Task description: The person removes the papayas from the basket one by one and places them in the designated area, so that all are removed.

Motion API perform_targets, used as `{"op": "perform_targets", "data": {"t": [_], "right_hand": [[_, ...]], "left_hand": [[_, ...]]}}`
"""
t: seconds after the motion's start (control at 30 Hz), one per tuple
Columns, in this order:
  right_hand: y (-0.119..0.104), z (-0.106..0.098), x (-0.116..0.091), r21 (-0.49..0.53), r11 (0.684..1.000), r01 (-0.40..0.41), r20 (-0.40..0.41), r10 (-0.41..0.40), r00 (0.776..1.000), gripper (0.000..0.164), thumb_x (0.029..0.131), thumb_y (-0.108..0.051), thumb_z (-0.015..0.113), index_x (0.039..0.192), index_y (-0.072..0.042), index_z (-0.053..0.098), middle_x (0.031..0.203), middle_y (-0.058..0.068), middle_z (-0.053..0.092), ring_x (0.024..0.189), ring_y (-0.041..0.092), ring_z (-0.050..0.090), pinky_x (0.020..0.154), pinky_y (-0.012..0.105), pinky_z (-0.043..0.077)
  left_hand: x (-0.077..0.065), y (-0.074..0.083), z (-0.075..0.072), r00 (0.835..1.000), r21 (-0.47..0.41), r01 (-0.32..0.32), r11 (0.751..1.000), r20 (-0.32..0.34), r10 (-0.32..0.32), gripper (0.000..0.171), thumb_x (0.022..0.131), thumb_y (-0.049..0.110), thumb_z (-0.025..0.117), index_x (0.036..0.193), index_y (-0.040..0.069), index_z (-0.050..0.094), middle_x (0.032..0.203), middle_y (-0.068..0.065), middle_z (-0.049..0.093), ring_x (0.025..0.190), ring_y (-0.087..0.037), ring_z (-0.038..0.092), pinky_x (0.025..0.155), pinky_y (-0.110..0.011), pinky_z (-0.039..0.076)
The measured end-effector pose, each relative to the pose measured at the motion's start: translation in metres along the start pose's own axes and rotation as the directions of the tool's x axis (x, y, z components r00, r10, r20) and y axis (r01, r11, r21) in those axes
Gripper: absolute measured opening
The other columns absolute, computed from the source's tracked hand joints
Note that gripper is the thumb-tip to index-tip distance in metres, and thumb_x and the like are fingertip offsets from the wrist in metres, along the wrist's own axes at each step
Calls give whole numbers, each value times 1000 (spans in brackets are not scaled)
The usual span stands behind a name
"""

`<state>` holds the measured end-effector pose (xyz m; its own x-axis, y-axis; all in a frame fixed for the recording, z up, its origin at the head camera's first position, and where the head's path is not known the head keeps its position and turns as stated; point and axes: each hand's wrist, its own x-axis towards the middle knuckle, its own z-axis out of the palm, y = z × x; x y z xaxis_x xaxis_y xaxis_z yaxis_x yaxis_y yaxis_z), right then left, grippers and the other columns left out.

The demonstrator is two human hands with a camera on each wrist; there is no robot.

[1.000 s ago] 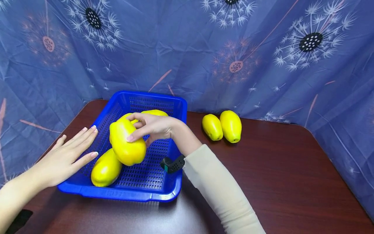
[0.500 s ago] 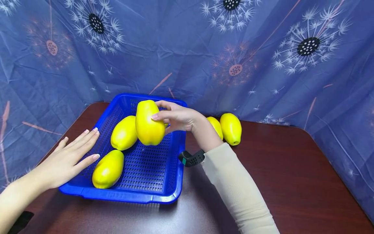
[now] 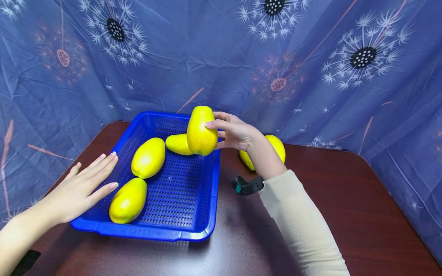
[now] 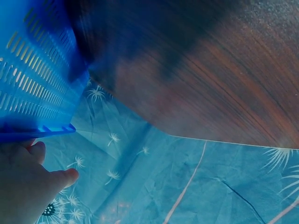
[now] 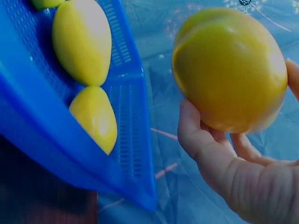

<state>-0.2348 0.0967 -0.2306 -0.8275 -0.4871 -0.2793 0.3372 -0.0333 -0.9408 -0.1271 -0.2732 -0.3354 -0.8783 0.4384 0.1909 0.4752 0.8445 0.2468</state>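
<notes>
Support sits at the left: your left hand (image 3: pixel 81 188), its fingers extended, appears to rest along the left rim of the basket (image 3: pixel 138 230) and grips nothing. Inside the basket, the front fruit (image 3: pixel 128 200) lies in its near left corner, the middle fruit (image 3: pixel 148 158) just behind that, and the rear fruit (image 3: pixel 177 144) toward the basket's back, partly covered by the held fruit (image 3: pixel 202 132). That yellow held fruit is up at the basket's right rim, clasped between the thumb and fingers of your right hand (image 3: pixel 235 132). Your hands are well apart, on opposite sides of the basket. The right wrist view shows the held fruit against the curtain (image 5: pixel 163 60), clear of the basket's wall. On the worktop (image 3: pixel 345 207), to the right of the basket, more yellow fruit (image 3: pixel 276 145) shows past your forearm, too hidden to count surely. Judging by this pose, you are in mid-transfer at the basket's right rim, probably between basket and worktop, though the direction is not certain. The next move calls for a firm grasp on that smooth skin and enough height to clear the rim. If you set it down right of the basket, lower it gently and loosen your fingers only once it lies steady, since its rounded body could roll.
</notes>
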Motion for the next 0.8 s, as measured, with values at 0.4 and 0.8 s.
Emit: {"op": "perform_targets", "data": {"t": [0.4,0.8], "right_hand": [[-10,-35,-25,47,998,30,-153,-22,988,50,91,-14,55,137,-12,35,113,5,54,101,22,55,100,58,32],[-16,-74,-50,37,998,47,-179,-40,983,64,88,-22,64,142,-10,31,96,0,66,89,16,64,105,57,24]], "left_hand": [[-1,1,0,1000,1,1,1000,-7,-1,66,96,34,48,150,14,17,154,-10,18,142,-16,-2,105,-60,-11],[-1,1,0,1000,2,-1,1000,-7,1,66,96,34,48,150,13,17,154,-11,19,142,-17,-1,105,-60,-11]]}}
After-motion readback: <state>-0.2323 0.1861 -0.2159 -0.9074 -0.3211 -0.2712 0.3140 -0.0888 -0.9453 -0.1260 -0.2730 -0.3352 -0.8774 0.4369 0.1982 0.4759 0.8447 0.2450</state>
